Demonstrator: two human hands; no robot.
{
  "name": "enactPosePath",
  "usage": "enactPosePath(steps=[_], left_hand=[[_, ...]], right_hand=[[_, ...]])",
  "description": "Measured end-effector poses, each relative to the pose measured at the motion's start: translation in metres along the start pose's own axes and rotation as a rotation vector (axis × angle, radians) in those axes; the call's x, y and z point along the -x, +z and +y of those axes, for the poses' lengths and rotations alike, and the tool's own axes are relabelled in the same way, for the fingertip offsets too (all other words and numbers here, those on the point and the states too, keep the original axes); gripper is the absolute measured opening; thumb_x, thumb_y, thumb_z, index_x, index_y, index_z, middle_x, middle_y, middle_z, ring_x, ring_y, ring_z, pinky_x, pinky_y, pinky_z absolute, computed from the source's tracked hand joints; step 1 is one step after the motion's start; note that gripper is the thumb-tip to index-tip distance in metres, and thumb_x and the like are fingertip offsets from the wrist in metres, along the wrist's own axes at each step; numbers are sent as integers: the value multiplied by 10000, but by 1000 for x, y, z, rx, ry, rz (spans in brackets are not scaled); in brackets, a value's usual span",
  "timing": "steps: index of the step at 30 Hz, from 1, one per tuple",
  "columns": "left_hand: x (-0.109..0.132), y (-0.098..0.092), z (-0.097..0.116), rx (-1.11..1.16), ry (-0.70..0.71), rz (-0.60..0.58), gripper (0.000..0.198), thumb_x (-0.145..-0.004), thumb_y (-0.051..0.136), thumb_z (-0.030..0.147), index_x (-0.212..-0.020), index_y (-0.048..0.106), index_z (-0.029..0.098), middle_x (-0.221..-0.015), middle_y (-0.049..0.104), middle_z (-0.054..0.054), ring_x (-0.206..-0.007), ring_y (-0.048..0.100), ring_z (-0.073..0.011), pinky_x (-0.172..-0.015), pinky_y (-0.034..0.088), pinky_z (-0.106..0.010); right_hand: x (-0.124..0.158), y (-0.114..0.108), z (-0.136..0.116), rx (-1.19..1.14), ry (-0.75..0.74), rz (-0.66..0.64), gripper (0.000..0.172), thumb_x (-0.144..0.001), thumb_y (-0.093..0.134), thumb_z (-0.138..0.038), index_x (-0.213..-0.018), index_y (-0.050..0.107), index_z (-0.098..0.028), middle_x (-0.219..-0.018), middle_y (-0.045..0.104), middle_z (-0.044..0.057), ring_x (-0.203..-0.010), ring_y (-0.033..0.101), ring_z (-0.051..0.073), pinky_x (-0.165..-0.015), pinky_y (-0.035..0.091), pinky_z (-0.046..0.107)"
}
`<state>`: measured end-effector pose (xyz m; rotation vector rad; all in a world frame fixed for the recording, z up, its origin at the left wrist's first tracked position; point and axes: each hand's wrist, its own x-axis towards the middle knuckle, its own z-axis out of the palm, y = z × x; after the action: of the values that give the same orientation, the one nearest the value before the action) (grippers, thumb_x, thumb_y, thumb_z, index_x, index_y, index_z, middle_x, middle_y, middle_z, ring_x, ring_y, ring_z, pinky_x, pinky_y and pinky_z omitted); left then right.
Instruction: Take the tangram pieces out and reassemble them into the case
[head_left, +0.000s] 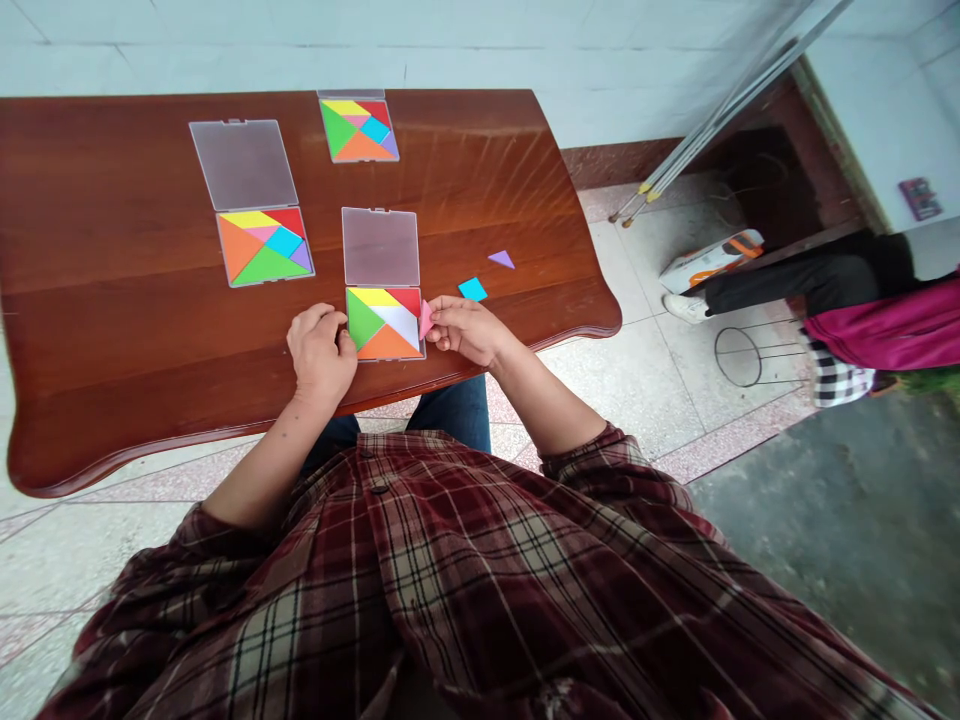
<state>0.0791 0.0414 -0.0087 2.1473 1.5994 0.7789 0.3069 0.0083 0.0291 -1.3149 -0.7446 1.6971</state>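
**Right hand:** The right hand (466, 330) is closed, and a pink triangle (426, 320) is pinched between its thumb and fingers.

**Left hand:** The left hand (321, 352) is curled beside the tray's left edge. It cannot be told if anything is held by it.

**Pink triangle:** It is held tilted at the right edge of the tray (401, 326), beside the white part.

**Tray:** It is placed between both hands. Green, yellow, red and orange pieces are laid in it.

**Near the tray:** A clear lid (380, 247) is placed just behind it. A blue piece (472, 289) and a purple triangle (501, 259) are lying to the right on the wooden table (112, 250).

**Farther on table:** Two filled trays (264, 247) (358, 130) are seen, and a lid (243, 165) is placed beside one.

**Right side:** Another person's pink garment (885, 335) is seen on the floor side.
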Motion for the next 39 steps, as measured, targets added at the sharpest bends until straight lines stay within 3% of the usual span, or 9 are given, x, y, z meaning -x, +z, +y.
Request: enactPosePath(steps=[9,14,20,24,27,32,39], left_hand=[[1,-1,1,6,0,0,194,-795,501,205,-915,655,214,-1180,624,-97,-1133,528,-306,-996,401,-471],[1,-3,3,6,-13,-14,188,-794,504,199,-907,654,213,-1179,624,-98,-1131,526,-309,-1000,396,-476],[1,-2,3,19,-23,-22,192,-796,503,200,-920,649,211,-1184,611,-95,-1137,513,-304,-1017,382,-471],[1,-2,3,22,-26,-25,199,-791,507,199,-927,652,205,-1190,607,-100,-1145,510,-307,-1029,373,-476],[1,-3,3,16,-23,-27,202,-785,505,198,-924,651,202,-1195,608,-97,-1147,516,-306,-1030,374,-475],[0,-3,3,7,-15,-13,189,-787,505,201,-907,650,207,-1182,622,-96,-1131,527,-304,-1011,390,-473],[0,-2,4,17,-16,-11,188,-785,511,194,-910,651,204,-1179,619,-100,-1132,522,-305,-1013,389,-477]], right_hand=[[-3,2,5,-45,-26,42,178,-830,695,-299,-801,554,-194,-655,626,-38,-500,482,48,-437,324,163],[-3,3,4,44,-77,6,263,-732,796,-344,-774,580,-199,-623,566,-61,-515,440,47,-448,291,175],[-6,0,4,262,-193,51,208,-766,740,-372,-766,607,-212,-640,558,-51,-552,381,73,-487,278,209],[-11,-6,9,523,-300,61,140,-777,689,-312,-767,625,-187,-651,558,-50,-628,435,88,-592,348,229],[-15,-6,14,663,-291,46,114,-732,694,-212,-805,615,-177,-610,519,-71,-609,454,86,-630,380,247],[-12,0,13,702,-211,77,67,-790,604,-168,-799,546,-200,-597,540,-57,-563,513,97,-570,442,248],[-9,2,9,759,-211,89,66,-832,551,-140,-814,591,-189,-593,574,-42,-544,533,89,-550,471,228]])
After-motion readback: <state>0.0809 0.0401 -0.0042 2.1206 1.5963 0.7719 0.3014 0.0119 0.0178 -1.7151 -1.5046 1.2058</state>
